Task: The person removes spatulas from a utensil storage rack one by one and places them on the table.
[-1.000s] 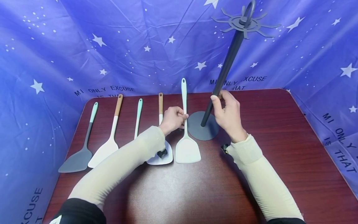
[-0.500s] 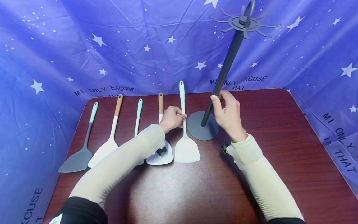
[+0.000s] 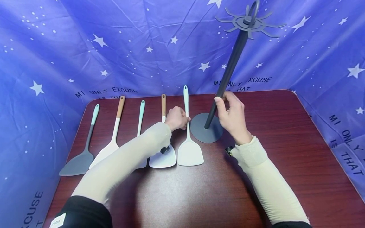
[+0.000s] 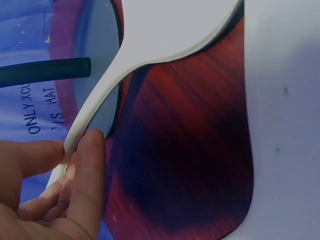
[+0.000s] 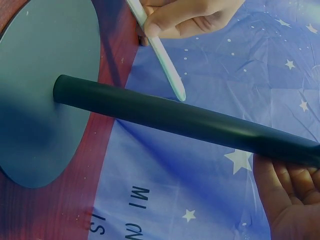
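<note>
My left hand (image 3: 176, 118) pinches the shaft of a white spatula (image 3: 190, 154) that has a pale mint handle. Its broad blade points toward me, close over the table. In the left wrist view, thumb and fingertips meet on the shaft (image 4: 97, 97). To the right, a dark grey utensil stand (image 3: 232, 63) with a ring of hooks on top rises from a round base (image 3: 205, 136). My right hand (image 3: 234, 118) grips its pole low down, thumb in front and fingers behind. The base lies just right of the spatula's shaft.
Left of the held spatula lie a white spatula with a wooden handle (image 3: 163, 106), a mint-handled utensil (image 3: 141, 115) partly under my left sleeve, another wooden-handled turner (image 3: 119, 109) and a grey turner (image 3: 80, 163). A starry blue curtain (image 3: 171, 60) surrounds the table (image 3: 285, 126).
The held spatula's handle end has come down and slightly left, and its blade has shifted a little left. My left wrist has turned slightly. The right hand and the stand look unchanged.
</note>
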Available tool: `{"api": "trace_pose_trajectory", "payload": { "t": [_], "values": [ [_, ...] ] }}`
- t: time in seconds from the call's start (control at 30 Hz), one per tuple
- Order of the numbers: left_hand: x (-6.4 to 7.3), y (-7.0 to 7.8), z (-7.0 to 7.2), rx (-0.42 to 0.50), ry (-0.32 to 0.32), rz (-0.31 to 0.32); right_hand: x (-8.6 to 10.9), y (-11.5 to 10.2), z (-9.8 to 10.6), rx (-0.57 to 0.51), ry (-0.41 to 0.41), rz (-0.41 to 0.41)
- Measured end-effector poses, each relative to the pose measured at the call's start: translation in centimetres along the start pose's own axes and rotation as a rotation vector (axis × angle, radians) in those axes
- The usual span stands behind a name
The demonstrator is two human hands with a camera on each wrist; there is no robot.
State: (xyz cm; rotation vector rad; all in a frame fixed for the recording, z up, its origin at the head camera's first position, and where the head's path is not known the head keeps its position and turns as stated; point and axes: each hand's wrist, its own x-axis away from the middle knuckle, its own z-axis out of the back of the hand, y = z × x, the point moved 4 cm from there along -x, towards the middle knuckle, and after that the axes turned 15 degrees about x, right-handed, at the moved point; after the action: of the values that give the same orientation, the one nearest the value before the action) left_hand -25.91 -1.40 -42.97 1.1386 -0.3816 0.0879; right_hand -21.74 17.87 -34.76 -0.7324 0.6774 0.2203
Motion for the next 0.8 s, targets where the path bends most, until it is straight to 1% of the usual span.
{"api": "trace_pose_trajectory", "payload": {
  "t": [0.13, 0.23, 0.37, 0.6, 0.67, 0.8],
  "values": [
    [-0.21, 0.08, -0.03, -0.038, -0.004, 0.012, 0.01, 0.0, -0.03, 0.003, -0.004, -0.002],
    [-0.36, 0.05, -0.1, -0.079, -0.001, 0.008, -0.01, 0.01, -0.07, 0.012, -0.004, 0.0],
    [-0.47, 0.0, -0.2, -0.149, 0.009, -0.021, -0.01, 0.05, -0.15, 0.011, 0.001, 0.005],
    [-0.54, -0.24, -0.4, -0.236, 0.03, -0.054, 0.01, 0.02, -0.14, 0.013, 0.006, 0.003],
    [-0.63, -0.36, -0.46, -0.252, 0.033, -0.057, 0.01, 0.03, -0.1, 0.017, 0.007, 0.002],
    [-0.92, -0.62, -0.58, -0.258, 0.036, -0.049, 0.02, 0.06, -0.11, 0.015, 0.007, 0.002]
  ]
}}
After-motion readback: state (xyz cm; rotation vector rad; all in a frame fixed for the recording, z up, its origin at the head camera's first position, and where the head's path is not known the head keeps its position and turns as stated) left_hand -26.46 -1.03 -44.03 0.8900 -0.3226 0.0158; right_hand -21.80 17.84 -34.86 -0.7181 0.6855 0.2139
